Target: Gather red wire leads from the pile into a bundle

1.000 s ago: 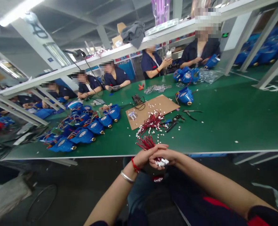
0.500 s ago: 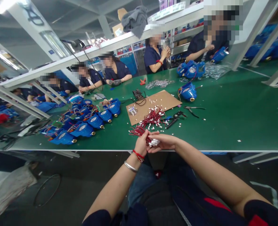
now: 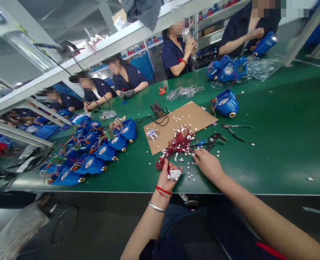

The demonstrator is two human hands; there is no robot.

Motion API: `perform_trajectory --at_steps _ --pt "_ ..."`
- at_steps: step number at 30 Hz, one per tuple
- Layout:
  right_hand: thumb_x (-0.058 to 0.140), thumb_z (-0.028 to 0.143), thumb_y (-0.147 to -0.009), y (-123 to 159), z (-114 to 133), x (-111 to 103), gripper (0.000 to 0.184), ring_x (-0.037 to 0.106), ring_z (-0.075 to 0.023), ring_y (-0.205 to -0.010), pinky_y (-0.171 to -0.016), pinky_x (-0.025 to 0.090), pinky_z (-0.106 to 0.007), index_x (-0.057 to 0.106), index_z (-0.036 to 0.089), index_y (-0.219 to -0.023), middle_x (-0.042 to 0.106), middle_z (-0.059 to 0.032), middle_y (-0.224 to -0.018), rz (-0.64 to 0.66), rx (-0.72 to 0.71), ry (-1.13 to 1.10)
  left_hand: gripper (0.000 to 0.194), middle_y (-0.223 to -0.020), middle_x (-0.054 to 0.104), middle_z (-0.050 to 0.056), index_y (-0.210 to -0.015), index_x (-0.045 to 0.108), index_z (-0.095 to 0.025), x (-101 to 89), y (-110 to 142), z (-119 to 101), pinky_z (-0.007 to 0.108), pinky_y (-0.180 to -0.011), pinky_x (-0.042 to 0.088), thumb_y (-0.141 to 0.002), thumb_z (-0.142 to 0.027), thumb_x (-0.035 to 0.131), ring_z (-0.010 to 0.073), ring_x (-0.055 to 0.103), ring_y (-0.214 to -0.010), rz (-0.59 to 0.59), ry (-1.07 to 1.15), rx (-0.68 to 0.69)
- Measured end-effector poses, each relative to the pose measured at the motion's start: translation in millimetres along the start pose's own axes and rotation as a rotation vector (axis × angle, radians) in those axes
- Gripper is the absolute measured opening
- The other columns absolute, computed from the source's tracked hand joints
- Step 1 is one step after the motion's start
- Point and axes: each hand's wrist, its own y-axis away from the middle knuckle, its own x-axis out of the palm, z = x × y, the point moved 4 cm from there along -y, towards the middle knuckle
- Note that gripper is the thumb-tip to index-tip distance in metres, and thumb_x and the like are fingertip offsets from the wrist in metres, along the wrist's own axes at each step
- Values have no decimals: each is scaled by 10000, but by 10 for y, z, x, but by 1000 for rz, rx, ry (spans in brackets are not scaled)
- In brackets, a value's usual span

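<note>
Gripping a bundle of red wires (image 3: 167, 167) with white connectors at its palm, the left hand (image 3: 168, 176) sits closed just inside the near edge of the green table (image 3: 279, 144). To its right, the right hand (image 3: 207, 163) lies palm down with fingers loose and holding nothing, fingertips at the loose pile of red wires (image 3: 180, 143). White connector pieces (image 3: 190, 172) are scattered between both hands. Beyond the right hand lie black pliers (image 3: 215, 139) and a cardboard sheet (image 3: 192, 115). Right of the right hand, the table surface is open; left of the left hand, blue housings (image 3: 94, 159) crowd the edge.
</note>
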Motion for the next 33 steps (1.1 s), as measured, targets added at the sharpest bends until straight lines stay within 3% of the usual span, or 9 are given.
perform_trajectory --at_steps 5,8,11,15,20,23,28,31,33 --pt "408 302 -945 92 346 -103 234 590 -171 -837 -762 453 -295 604 173 -938 600 -68 -951 -23 -52 -225 120 -534 526 -43 -879 639 -107 -15 -15 8 353 -899 472 -884 -174 540 91 575 -579 32 -35 -75" --pt "404 281 -948 158 654 58 229 587 -179 -893 -792 463 -309 605 184 -997 594 -73 -979 126 -173 -326 221 -906 678 63 -1039 642 -116 -39 13 -65 311 -930 443 -839 -201 602 159 638 -877 97 -133 -55" --pt "423 243 -935 203 838 191 210 587 -183 -896 -794 469 -322 614 182 -997 581 -81 -989 205 -174 -345 178 -1103 649 102 -946 659 -130 -130 67 -177 347 -978 414 -821 -253 631 225 586 -1073 85 -168 -31" --pt "472 270 -913 175 901 235 179 585 -159 -820 -743 470 -292 617 185 -976 574 -61 -960 277 -204 -354 130 -910 680 59 -740 609 -153 -335 111 -342 386 -975 430 -844 -230 606 199 625 -981 -15 -44 5" --pt "514 388 -877 -60 549 284 268 582 -194 -793 -670 441 -304 583 151 -983 584 -87 -956 57 65 -44 194 -577 519 -48 -756 595 -162 -482 111 -471 399 -920 478 -913 -223 499 93 584 -628 -21 81 44" --pt "475 370 -890 -128 446 381 237 585 -201 -763 -616 404 -295 584 161 -862 595 -79 -875 70 118 107 159 -512 433 -69 -772 608 -158 -481 108 -462 371 -906 487 -893 -236 539 73 530 -556 20 45 32" --pt "413 331 -918 6 690 309 237 564 -162 -713 -619 381 -279 549 178 -800 589 -51 -814 -3 96 -65 148 -449 412 -79 -954 656 -125 -450 96 -393 348 -926 471 -833 -201 616 89 559 -580 68 -83 13" --pt "395 316 -929 133 937 313 233 561 -161 -718 -640 391 -280 533 176 -804 577 -49 -814 48 17 -152 235 -735 660 21 -1038 650 -125 -446 74 -376 339 -957 445 -826 -222 620 145 638 -824 106 -136 17" --pt "387 296 -931 196 1055 372 223 568 -171 -746 -654 403 -285 540 170 -830 575 -58 -834 107 -37 -154 279 -1045 673 96 -1074 644 -121 -459 66 -373 330 -988 414 -823 -242 624 197 603 -1036 131 -173 2"
